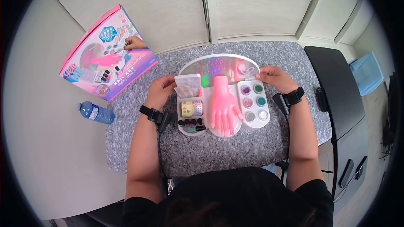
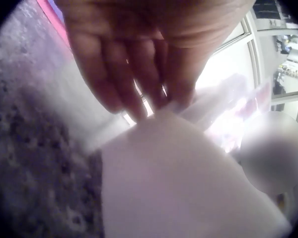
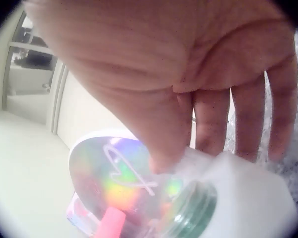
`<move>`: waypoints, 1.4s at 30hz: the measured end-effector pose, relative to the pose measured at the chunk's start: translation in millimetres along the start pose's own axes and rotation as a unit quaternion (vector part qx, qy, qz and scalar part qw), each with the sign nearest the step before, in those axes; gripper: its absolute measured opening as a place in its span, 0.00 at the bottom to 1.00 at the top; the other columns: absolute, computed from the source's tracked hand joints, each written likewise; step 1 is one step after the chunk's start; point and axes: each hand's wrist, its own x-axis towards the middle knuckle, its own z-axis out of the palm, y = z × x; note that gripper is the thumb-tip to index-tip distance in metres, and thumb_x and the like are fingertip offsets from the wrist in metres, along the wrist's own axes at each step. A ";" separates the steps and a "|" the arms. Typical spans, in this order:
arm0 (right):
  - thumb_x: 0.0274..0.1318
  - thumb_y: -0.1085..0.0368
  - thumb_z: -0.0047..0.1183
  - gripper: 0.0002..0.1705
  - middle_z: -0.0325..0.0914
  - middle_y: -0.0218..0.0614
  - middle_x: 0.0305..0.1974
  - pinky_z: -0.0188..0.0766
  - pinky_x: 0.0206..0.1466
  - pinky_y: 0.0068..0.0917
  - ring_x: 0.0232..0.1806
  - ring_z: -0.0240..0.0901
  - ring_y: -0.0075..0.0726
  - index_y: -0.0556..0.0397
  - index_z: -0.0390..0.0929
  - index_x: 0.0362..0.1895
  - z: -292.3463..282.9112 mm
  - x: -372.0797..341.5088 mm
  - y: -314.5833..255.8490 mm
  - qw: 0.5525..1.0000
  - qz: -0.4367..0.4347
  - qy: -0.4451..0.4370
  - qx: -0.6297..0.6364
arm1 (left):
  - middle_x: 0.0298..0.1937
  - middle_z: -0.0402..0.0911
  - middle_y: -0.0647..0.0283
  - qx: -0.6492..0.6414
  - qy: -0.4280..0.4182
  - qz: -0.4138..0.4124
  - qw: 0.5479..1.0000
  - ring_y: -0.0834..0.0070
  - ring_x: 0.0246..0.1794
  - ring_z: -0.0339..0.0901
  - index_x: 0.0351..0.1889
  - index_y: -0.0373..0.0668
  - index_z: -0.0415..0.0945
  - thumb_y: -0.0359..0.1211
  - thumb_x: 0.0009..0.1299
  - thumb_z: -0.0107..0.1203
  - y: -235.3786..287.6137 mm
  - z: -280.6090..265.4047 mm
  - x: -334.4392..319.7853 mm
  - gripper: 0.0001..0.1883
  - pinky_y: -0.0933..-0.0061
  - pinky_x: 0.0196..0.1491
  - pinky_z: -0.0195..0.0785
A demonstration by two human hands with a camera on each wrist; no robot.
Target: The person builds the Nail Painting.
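A white nail art station [image 1: 265, 120] stands on the table, with a curved shiny backboard [image 1: 191, 66] lettered in pink at its rear. A pink model hand [image 1: 225, 106] lies fingers forward in its middle. My left hand [image 1: 159, 93] grips the station's left rear corner, beside the upright sticker cards [image 1: 187, 86]. At the right rear corner my right hand [image 1: 277, 78] holds the edge, thumb [image 3: 165, 153] in front and fingers behind. Glitter pots [image 1: 248, 102] fill the right tray; patterned tape rolls [image 1: 187, 109] and small polish bottles [image 1: 196, 128] sit in the left one.
The printed product box [image 1: 111, 54] stands at the back left, tilted in view. A blue water bottle [image 1: 97, 112] is left of the speckled grey table [image 1: 235, 153]. To the right are a black surface [image 1: 332, 84] and a blue-lined bin [image 1: 367, 73]. Cabinet doors [image 1: 256, 8] rise behind.
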 end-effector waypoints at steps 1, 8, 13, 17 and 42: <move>0.74 0.59 0.66 0.14 0.89 0.24 0.41 0.76 0.50 0.24 0.42 0.80 0.18 0.56 0.89 0.54 1.4 -1.5 -2.5 1.000 0.000 0.000 0.000 | 0.50 0.92 0.59 0.011 -0.001 0.003 1.000 0.77 0.49 0.88 0.57 0.33 0.88 0.25 0.79 0.62 3.5 0.5 -1.5 0.12 0.74 0.55 0.80; 0.70 0.62 0.69 0.13 0.88 0.28 0.35 0.76 0.49 0.27 0.39 0.79 0.21 0.61 0.91 0.45 3.8 -3.8 -6.8 0.988 0.044 0.016 -0.150 | 0.43 0.93 0.60 0.185 -0.004 -0.004 0.983 0.78 0.42 0.88 0.51 0.31 0.89 0.26 0.77 0.62 39.2 4.9 -10.6 0.09 0.73 0.49 0.82; 0.71 0.62 0.68 0.13 0.88 0.28 0.35 0.76 0.48 0.28 0.39 0.79 0.20 0.61 0.91 0.47 3.1 -3.5 -1.7 0.990 0.042 0.012 -0.135 | 0.40 0.92 0.60 0.154 -0.022 -0.003 0.988 0.76 0.40 0.88 0.48 0.32 0.89 0.26 0.75 0.62 31.9 -0.4 -9.7 0.09 0.72 0.47 0.81; 0.72 0.61 0.67 0.14 0.88 0.28 0.35 0.76 0.48 0.28 0.39 0.79 0.20 0.61 0.90 0.48 4.4 -4.9 -1.4 0.991 0.017 0.002 -0.133 | 0.38 0.92 0.58 0.234 -0.028 0.003 0.972 0.73 0.37 0.89 0.48 0.34 0.89 0.25 0.73 0.62 46.5 0.7 -14.5 0.09 0.72 0.46 0.81; 0.79 0.45 0.57 0.32 0.88 0.35 0.45 0.82 0.45 0.26 0.40 0.83 0.25 0.60 0.81 0.68 36.8 -87.6 -42.9 0.988 0.091 0.111 -0.054 | 0.71 0.81 0.43 -0.059 -0.098 -0.202 0.973 0.56 0.62 0.88 0.84 0.37 0.63 0.55 0.89 0.46 53.2 -15.6 -81.5 0.37 0.58 0.64 0.82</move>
